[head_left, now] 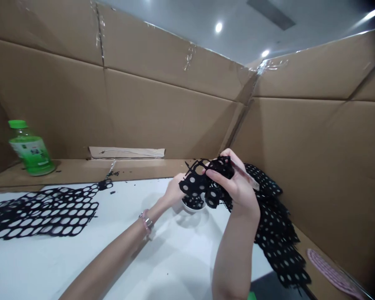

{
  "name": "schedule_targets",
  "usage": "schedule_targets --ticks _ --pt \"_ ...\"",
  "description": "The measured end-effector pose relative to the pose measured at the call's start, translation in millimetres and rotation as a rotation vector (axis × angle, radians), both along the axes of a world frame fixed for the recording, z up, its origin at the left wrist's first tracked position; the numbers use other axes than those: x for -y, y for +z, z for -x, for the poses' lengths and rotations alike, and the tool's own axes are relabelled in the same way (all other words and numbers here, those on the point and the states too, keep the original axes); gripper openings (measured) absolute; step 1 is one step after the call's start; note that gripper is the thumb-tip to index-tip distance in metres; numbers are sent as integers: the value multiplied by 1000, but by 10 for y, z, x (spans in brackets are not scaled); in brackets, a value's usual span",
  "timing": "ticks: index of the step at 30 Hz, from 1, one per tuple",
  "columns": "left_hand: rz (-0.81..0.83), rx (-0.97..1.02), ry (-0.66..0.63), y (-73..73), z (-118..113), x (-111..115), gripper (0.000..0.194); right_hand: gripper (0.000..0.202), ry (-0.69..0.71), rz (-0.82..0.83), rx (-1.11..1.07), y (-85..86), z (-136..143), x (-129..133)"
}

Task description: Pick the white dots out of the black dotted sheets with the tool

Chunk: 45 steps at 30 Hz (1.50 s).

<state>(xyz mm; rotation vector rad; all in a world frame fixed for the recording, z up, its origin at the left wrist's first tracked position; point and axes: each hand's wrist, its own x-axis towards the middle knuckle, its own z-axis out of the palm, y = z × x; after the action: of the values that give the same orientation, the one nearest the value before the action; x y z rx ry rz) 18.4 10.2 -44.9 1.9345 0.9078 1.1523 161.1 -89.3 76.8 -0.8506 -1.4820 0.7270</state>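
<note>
Black perforated material (195, 184) with round pale spots or holes hangs between my two hands. My right hand (236, 181) is closed on it, thumb across the front, with a thin flat pale strip (251, 178) lying along the fingers. My left hand (176, 189) is at the material's left edge; its fingers are mostly hidden behind the black piece. Beneath the hands a small white bowl (192, 209) holds black pieces with pale spots.
Black sheets with pale dots (278, 233) are stacked at the right. Black mesh with large round holes (53, 212) lies left on the white table (125, 266). A green bottle (34, 154) stands at the back left. Cardboard walls (162, 104) surround the table. A pink woven item (331, 275) lies far right.
</note>
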Motion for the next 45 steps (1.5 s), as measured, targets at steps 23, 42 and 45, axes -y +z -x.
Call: schedule_targets --ticks 23,42,45 --pt "30 555 505 1245 2292 874 9 56 238 88 58 -69 584 -129" --pt "-38 -11 -89 1195 1557 866 18 55 170 -52 -43 -56 836 64" --pt "-26 -39 -108 1237 1598 966 20 54 184 -91 -157 -60 850 67"
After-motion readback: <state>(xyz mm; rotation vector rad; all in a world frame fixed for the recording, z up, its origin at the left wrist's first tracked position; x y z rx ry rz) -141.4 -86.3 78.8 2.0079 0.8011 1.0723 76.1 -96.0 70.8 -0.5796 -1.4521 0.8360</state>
